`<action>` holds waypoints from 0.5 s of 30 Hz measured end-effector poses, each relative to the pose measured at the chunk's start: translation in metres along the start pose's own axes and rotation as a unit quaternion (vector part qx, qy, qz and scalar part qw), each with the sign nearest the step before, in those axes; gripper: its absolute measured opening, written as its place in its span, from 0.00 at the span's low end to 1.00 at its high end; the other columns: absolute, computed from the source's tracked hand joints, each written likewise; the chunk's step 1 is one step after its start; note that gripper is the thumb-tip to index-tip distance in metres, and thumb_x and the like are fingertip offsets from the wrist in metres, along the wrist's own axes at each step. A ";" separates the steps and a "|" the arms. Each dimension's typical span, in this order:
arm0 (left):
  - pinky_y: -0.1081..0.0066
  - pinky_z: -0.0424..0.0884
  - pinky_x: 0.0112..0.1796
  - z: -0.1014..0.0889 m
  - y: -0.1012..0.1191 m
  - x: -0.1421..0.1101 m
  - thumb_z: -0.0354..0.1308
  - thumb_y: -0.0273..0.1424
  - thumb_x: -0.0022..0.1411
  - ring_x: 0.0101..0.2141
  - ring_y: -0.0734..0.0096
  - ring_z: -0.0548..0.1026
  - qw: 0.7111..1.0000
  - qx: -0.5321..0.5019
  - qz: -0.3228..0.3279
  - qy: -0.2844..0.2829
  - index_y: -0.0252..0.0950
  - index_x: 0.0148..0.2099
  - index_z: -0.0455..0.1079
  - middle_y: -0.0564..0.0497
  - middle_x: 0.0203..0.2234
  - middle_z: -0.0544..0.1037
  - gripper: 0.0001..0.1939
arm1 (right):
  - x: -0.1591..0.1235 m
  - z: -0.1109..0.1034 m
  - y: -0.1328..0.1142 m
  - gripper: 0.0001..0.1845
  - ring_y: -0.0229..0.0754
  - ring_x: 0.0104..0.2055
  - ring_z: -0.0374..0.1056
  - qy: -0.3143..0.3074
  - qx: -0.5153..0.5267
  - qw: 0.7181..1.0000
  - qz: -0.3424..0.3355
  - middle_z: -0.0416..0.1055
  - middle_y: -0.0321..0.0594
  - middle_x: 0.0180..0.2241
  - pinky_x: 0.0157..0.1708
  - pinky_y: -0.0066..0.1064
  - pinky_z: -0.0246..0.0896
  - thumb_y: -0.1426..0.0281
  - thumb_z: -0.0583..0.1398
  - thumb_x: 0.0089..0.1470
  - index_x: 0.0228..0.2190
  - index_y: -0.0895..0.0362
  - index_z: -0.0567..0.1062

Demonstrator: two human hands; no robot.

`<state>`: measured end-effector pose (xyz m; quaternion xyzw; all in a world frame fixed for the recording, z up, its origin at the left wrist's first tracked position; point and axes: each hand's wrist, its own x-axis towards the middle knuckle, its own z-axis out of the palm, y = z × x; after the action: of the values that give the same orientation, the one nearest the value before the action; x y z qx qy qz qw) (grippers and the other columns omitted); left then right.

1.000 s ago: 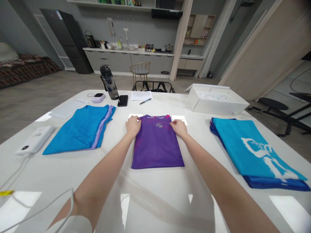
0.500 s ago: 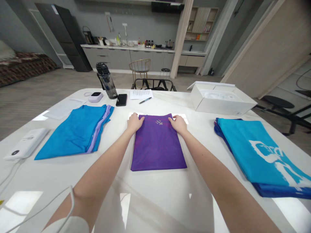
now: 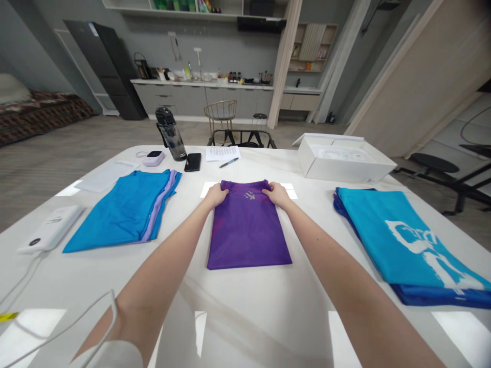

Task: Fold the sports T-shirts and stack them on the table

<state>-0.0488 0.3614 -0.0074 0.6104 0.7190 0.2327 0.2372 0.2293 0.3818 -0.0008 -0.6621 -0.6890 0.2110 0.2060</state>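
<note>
Head view is showing the left hand point(image 3: 215, 196) and the right hand point(image 3: 278, 194) pinching the two far corners of a folded purple fabric garment point(image 3: 249, 230), fingers partly hidden. Each hand is holding a bit of cloth between nearly closed thumb and fingers. The garment is resting on a glossy white table point(image 3: 249, 294), between a folded blue-and-lilac clothing pile point(image 3: 118, 209) on the left and a folded turquoise-and-navy clothing pile point(image 3: 370, 220) with white printing on the right.

Shows purple with a greyish logo point(image 3: 249, 195) on the shirt point(image 3: 249, 232) at centre; shows blue and lilac on the pile point(image 3: 118, 209) at left, turquoise with white print point(image 3: 415, 246) over dark blue on the stack point(image 3: 404, 266) at right.
</note>
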 end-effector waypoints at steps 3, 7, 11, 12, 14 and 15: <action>0.65 0.71 0.50 -0.011 0.003 -0.013 0.59 0.33 0.62 0.49 0.58 0.78 0.997 -0.059 0.054 0.026 0.35 0.53 0.75 0.43 0.49 0.81 0.17 | -0.019 -0.013 -0.002 0.08 0.41 0.33 0.67 0.033 0.039 0.997 -0.056 0.74 0.39 0.32 0.34 0.29 0.58 0.64 0.62 0.57 0.33 0.55 0.72; 0.65 0.73 0.45 -0.038 0.024 -0.043 0.59 0.36 0.62 0.42 0.58 0.79 0.985 -0.111 0.122 0.045 0.36 0.48 0.77 0.48 0.41 0.83 0.15 | -0.053 -0.038 -0.010 0.09 0.41 0.30 0.64 0.076 0.130 0.982 -0.119 0.72 0.35 0.28 0.33 0.30 0.57 0.62 0.59 0.57 0.34 0.54 0.73; 0.65 0.71 0.43 -0.064 0.056 -0.085 0.56 0.40 0.64 0.39 0.58 0.78 0.969 -0.108 0.201 0.092 0.37 0.44 0.78 0.49 0.37 0.83 0.15 | -0.091 -0.067 -0.016 0.13 0.42 0.30 0.65 0.150 0.191 0.958 -0.151 0.73 0.36 0.29 0.35 0.31 0.60 0.60 0.56 0.59 0.38 0.53 0.75; 0.65 0.71 0.42 -0.068 0.064 -0.096 0.55 0.41 0.64 0.38 0.59 0.78 0.965 -0.100 0.216 0.107 0.38 0.42 0.78 0.50 0.35 0.83 0.15 | -0.101 -0.075 -0.017 0.14 0.43 0.31 0.66 0.168 0.202 0.953 -0.153 0.74 0.37 0.30 0.35 0.32 0.60 0.59 0.55 0.60 0.39 0.53 0.76; 0.66 0.69 0.40 -0.075 0.082 -0.117 0.55 0.42 0.64 0.36 0.62 0.76 0.956 -0.084 0.248 0.135 0.38 0.39 0.77 0.50 0.33 0.81 0.15 | -0.123 -0.093 -0.016 0.16 0.44 0.32 0.68 0.199 0.224 0.941 -0.160 0.76 0.39 0.33 0.37 0.33 0.62 0.59 0.55 0.60 0.41 0.54 0.77; 0.67 0.69 0.39 -0.077 0.091 -0.127 0.56 0.42 0.64 0.34 0.63 0.75 0.950 -0.077 0.265 0.144 0.38 0.38 0.76 0.50 0.32 0.80 0.14 | -0.135 -0.102 -0.015 0.16 0.45 0.33 0.68 0.215 0.232 0.934 -0.165 0.77 0.39 0.35 0.38 0.33 0.62 0.59 0.55 0.61 0.41 0.54 0.77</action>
<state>-0.0090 0.2460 0.1170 0.7187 0.5378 0.4276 0.1069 0.2796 0.2485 0.0918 -0.5024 -0.6598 0.1800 0.5290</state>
